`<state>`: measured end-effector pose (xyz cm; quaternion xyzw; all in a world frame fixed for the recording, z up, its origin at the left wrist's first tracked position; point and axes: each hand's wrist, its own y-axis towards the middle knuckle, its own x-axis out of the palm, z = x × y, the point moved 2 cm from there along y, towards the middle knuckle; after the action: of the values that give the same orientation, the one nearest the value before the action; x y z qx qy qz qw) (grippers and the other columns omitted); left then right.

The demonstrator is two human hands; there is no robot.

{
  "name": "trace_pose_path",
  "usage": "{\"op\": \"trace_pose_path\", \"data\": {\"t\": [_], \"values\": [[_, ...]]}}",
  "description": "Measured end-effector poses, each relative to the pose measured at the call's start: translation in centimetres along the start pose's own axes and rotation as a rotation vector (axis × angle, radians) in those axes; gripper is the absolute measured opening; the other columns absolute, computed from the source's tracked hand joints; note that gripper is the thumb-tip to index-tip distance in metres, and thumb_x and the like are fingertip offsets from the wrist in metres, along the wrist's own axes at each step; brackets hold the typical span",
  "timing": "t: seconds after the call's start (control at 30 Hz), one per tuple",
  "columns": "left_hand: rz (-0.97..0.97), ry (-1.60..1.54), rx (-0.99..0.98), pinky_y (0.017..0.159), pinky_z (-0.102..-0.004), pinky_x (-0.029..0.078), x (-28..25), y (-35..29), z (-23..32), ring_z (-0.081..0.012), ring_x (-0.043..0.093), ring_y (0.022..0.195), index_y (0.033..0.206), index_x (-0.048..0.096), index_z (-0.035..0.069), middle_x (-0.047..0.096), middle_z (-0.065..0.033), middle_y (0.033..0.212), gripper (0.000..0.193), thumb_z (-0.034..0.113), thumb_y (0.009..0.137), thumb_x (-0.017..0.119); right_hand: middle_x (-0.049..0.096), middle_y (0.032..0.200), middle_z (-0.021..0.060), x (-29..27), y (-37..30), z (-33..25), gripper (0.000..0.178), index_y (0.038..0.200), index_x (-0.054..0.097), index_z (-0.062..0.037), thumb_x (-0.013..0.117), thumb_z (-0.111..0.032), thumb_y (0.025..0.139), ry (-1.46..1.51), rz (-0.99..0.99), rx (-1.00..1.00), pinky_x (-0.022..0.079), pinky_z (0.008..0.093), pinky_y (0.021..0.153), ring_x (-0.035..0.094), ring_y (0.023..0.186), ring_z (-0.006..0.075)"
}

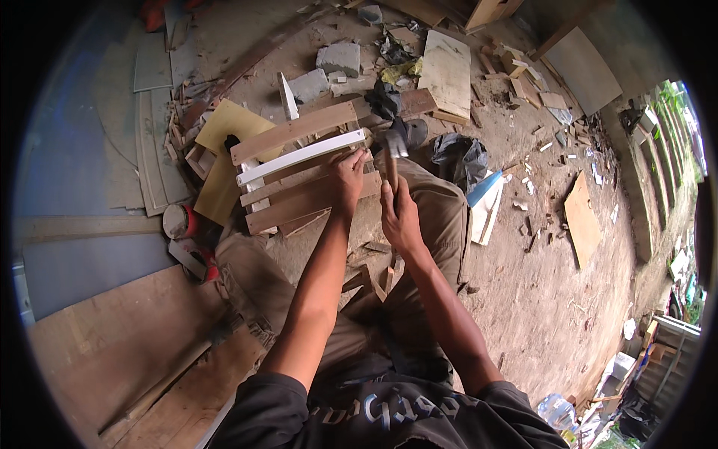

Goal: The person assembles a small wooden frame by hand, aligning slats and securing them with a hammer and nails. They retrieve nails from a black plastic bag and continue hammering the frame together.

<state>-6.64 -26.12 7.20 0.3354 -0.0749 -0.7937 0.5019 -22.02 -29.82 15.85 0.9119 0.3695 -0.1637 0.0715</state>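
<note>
A slatted wooden frame (295,200) lies across my lap, its brown slats spaced over crosspieces. One white slat (299,156) runs among them. At the right end of that slat, my left hand (348,178) is closed in a pinch; whatever its fingertips hold is too small to make out. My right hand (402,218) grips a hammer (392,166) by its wooden handle. The metal head is raised just right of the slat's end, apart from the wood.
Yellowish boards (217,187) lean left of the frame. Grey blocks (338,59), a pale panel (446,73) and wood scraps lie ahead on the dirt floor. A black plastic bag (462,159) sits by my right knee. A brown plywood piece (583,220) lies farther right.
</note>
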Motion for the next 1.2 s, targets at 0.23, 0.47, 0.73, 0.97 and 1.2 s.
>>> {"op": "trace_pose_path", "data": {"t": [0.23, 0.47, 0.73, 0.97, 1.2], "values": [[0.034, 0.056, 0.045, 0.073, -0.0384, 0.049, 0.3, -0.2, -0.8, -0.031, 0.066, 0.075, 0.098, 0.073, 0.001, 0.07, -0.0175, 0.083, 0.023, 0.021, 0.09, 0.064, 0.061, 0.082, 0.0322, 0.2, 1.7, -0.4, 0.034, 0.116, 0.052, -0.0015, 0.044, -0.032, 0.103, -0.163, -0.084, 0.046, 0.045, 0.0514, 0.063, 0.058, 0.083, 0.0519], [-0.024, 0.03, -0.051, 0.087, -0.0386, 0.049, 0.6, -0.5, -1.0, -0.0291, 0.068, 0.09, 0.093, 0.073, 0.002, 0.072, -0.0123, 0.095, 0.023, 0.023, 0.09, 0.063, 0.06, 0.076, 0.0344, 0.3, 1.7, 1.0, 0.03, 0.111, 0.046, -0.0015, 0.044, -0.03, 0.102, -0.269, -0.14, 0.086, 0.043, 0.0574, 0.062, 0.059, 0.077, 0.0524], [-0.014, 0.069, -0.012, 0.087, -0.037, 0.047, 0.7, -0.4, -1.3, -0.0278, 0.067, 0.09, 0.096, 0.072, 0.003, 0.072, -0.0116, 0.095, 0.022, 0.021, 0.091, 0.061, 0.06, 0.076, 0.0345, 0.6, 1.5, 0.7, 0.029, 0.113, 0.047, -0.0015, 0.045, -0.028, 0.102, -0.205, -0.11, -0.002, 0.042, 0.0574, 0.061, 0.059, 0.077, 0.0527], [-0.015, 0.036, 0.005, 0.085, -0.0401, 0.048, 0.7, -0.3, -1.2, -0.0302, 0.068, 0.087, 0.095, 0.073, 0.002, 0.072, -0.0143, 0.095, 0.019, 0.017, 0.088, 0.065, 0.059, 0.074, 0.0339, 0.3, 1.6, 1.3, 0.027, 0.108, 0.046, -0.0031, 0.045, -0.029, 0.102, -0.243, -0.132, 0.023, 0.041, 0.0585, 0.059, 0.057, 0.077, 0.054], [-0.014, 0.035, 0.013, 0.086, -0.0393, 0.047, 0.9, -0.5, -1.5, -0.0286, 0.067, 0.087, 0.094, 0.072, 0.004, 0.072, -0.0126, 0.092, 0.019, 0.019, 0.09, 0.062, 0.056, 0.073, 0.0311, 0.3, 1.6, 1.5, 0.033, 0.097, 0.049, 0.0001, 0.048, -0.032, 0.102, -0.208, -0.067, 0.042, 0.042, 0.0496, 0.057, 0.052, 0.073, 0.0533]]}}
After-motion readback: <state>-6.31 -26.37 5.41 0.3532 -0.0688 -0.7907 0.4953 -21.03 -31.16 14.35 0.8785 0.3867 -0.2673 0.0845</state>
